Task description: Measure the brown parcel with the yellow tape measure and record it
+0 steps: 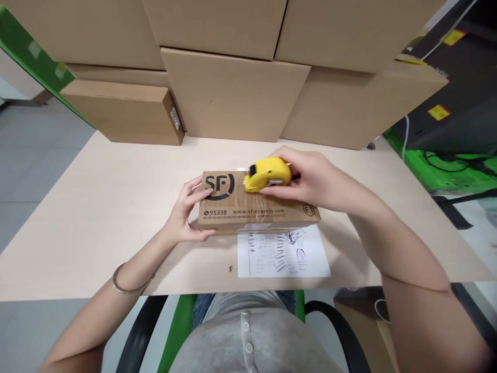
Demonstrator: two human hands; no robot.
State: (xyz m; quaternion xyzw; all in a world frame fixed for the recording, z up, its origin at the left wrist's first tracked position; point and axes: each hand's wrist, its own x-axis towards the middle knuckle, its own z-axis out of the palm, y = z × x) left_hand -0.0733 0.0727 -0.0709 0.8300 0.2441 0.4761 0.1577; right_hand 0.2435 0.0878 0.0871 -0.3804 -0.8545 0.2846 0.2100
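Note:
A small flat cardboard parcel box (233,207) printed with "SF" lies on the pale table (97,207) in front of me. My left hand (186,212) grips the box's left end, thumb under the near edge and fingers on top. My right hand (314,178) is closed around a yellow tape dispenser (267,173), which rests on the box's top face. A strip of clear tape shows on the box below the dispenser.
A white sheet with pen scribbles (283,254) lies at the table's near edge, partly under the box. Large cardboard boxes (233,93) are stacked along the back, with a smaller one (124,111) at the left. Green framing and cables (446,166) stand to the right.

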